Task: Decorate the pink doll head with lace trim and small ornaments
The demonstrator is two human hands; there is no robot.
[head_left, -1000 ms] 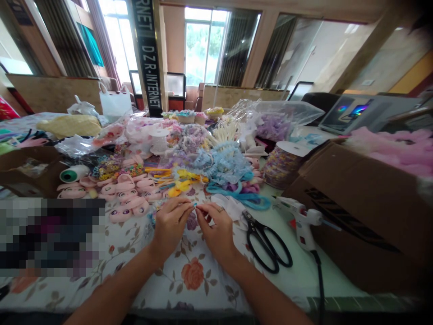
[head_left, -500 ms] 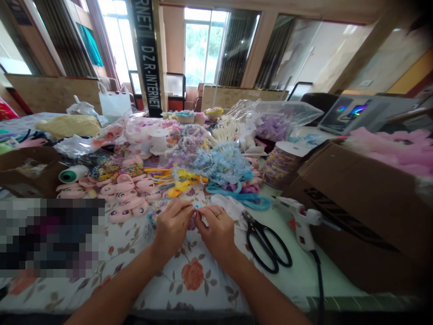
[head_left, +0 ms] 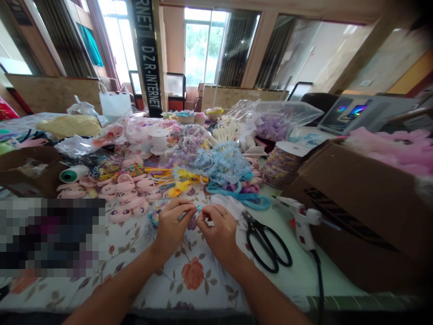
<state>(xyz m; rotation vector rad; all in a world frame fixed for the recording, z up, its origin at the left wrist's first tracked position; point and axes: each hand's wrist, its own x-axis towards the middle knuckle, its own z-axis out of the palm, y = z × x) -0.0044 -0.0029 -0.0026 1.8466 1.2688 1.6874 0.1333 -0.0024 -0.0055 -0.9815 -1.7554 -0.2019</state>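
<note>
Teal piece [head_left: 199,209] sits above the counter [head_left: 294,275], pinched between fingertips of our left hand [head_left: 172,222] and right hand [head_left: 219,226]; we have drawn the right slightly away, so more of it shows for our handling.

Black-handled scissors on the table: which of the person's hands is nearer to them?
Right. The right hand is just left of the scissors, apart from them; the left hand is farther left, beyond the right hand.

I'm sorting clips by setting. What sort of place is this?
Probably a craft workspace: a glue gun, black-handled scissors and a spool of multicoloured trim share a cluttered table.
</note>
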